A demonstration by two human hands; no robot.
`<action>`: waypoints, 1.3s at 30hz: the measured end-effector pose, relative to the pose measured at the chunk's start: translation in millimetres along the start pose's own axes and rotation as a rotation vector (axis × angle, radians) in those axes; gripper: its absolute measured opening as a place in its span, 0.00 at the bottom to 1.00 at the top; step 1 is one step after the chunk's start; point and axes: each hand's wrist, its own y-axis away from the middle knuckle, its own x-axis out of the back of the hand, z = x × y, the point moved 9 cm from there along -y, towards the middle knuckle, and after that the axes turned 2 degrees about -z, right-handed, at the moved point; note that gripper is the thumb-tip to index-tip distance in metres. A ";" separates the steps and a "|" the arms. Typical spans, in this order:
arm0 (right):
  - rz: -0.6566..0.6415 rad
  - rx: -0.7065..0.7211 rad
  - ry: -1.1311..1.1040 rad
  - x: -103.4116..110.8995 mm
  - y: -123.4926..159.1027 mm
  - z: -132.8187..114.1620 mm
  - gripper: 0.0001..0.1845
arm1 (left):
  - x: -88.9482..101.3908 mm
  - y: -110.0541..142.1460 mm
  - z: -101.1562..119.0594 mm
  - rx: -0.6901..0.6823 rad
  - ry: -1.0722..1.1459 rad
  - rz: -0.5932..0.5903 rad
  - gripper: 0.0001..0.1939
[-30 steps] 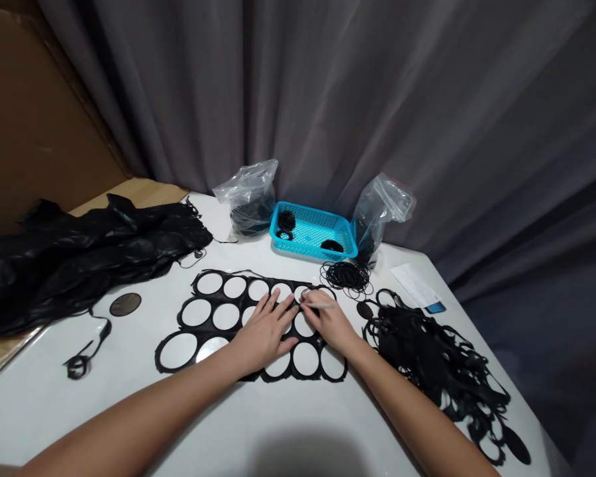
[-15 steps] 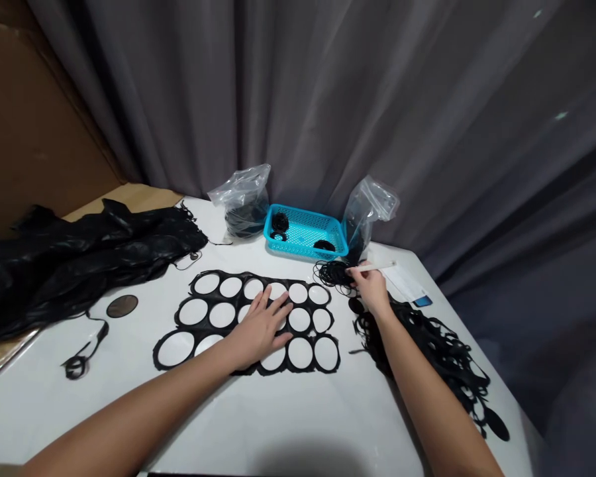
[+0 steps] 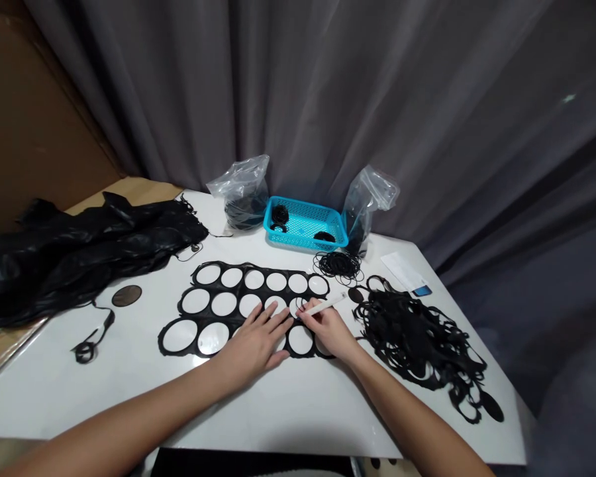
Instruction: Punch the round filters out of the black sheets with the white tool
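A black sheet punched with round holes (image 3: 213,292) lies flat in the middle of the white table (image 3: 298,411). My left hand (image 3: 255,341) presses on its lower right part, fingers stretched out flat. My right hand (image 3: 328,329) is right beside it, pinched round a thin white stick tool (image 3: 325,305) whose tip meets the sheet near a hole. A loose pile of thin black rings (image 3: 338,265) lies just beyond the sheet.
A blue basket (image 3: 305,228) with black pieces stands at the back between two clear plastic bags (image 3: 243,192) (image 3: 367,205). A heap of black offcuts (image 3: 417,338) lies right, black plastic sheeting (image 3: 79,248) left, with a dark disc (image 3: 127,295). A paper slip (image 3: 404,271) lies far right.
My right hand went out to the ring pile with the stick and has come back to the sheet beside my left hand. My left hand stayed flat on the sheet.
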 end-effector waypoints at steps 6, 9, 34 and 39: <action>0.046 0.064 0.198 1.0 0.4 -5.8 0.11 | -2.4 -2.4 -0.7 0.019 0.002 0.002 0.27; 0.053 0.117 0.282 -1.2 3.1 -12.7 0.10 | -3.0 -2.1 -0.5 0.025 0.000 -0.005 0.28; 0.117 -0.221 -0.552 36.7 10.5 13.5 0.21 | 16.3 19.1 27.2 -0.044 0.097 -0.041 0.22; -0.020 -0.154 -0.348 -9.1 46.4 -0.9 0.15 | 0.2 35.6 41.4 -0.036 0.031 -0.026 0.26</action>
